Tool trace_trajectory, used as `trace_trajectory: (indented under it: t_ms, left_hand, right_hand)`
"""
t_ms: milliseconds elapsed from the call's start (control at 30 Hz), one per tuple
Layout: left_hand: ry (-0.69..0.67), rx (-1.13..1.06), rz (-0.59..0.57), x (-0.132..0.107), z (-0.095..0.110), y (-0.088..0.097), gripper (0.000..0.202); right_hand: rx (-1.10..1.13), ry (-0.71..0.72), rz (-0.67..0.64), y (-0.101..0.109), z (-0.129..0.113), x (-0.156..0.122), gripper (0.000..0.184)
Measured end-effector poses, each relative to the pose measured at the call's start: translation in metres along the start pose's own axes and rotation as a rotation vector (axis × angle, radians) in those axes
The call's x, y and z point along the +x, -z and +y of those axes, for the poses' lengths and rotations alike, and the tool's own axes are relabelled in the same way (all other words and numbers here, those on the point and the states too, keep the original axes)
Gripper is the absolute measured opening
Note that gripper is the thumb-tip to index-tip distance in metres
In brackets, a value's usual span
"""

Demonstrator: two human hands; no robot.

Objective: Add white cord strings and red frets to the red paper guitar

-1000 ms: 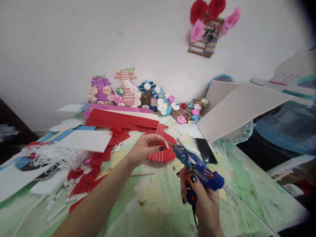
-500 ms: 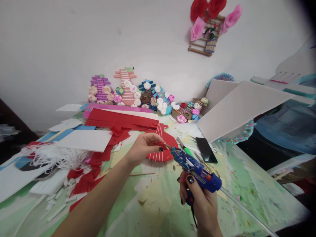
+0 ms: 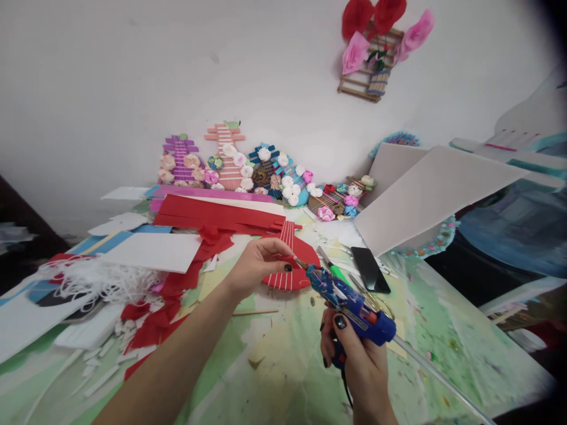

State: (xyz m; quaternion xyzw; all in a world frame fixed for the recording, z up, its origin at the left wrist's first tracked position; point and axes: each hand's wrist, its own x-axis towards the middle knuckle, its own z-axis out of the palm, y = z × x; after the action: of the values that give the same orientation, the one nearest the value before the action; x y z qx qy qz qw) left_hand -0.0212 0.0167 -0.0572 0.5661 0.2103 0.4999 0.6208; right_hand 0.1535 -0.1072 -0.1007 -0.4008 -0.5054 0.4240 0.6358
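Note:
My right hand (image 3: 354, 357) is wrapped round the handle of a blue glue gun (image 3: 349, 301), and the nozzle tip points up-left at a small red piece (image 3: 290, 261) pinched in my left hand (image 3: 257, 265). The nozzle touches or nearly touches that piece. Just behind my left hand a red guitar-shaped foam cutout (image 3: 295, 260) with white strings lies flat on the table.
A black phone (image 3: 370, 270) lies right of the cutout beside a green-handled tool (image 3: 336, 271). Red foam sheets (image 3: 212, 215) and scraps, white sheets (image 3: 153, 251) and white shreds (image 3: 97, 280) cover the left. Finished flower-decorated guitars (image 3: 248, 171) lean on the wall; a big white board (image 3: 425, 195) tilts at right.
The glue gun moved left and slightly down, bringing its nozzle up to the red piece in my left hand. My left hand has hardly moved.

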Motion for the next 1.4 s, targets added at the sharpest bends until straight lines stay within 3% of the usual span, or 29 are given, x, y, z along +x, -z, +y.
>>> trace_trajectory:
  t_ms: [1067,1400]
  left_hand:
    - [0.03,-0.046,0.095,0.0006,-0.0017,-0.006,0.021]
    - [0.026,-0.043,0.096,0.0,-0.0019,-0.006,0.021]
  right_hand:
    - [-0.037,-0.018,-0.024,0.0056,0.0012,-0.0028,0.045]
    - [-0.009,-0.039,0.002,0.0055,0.0003,-0.0035,0.04]
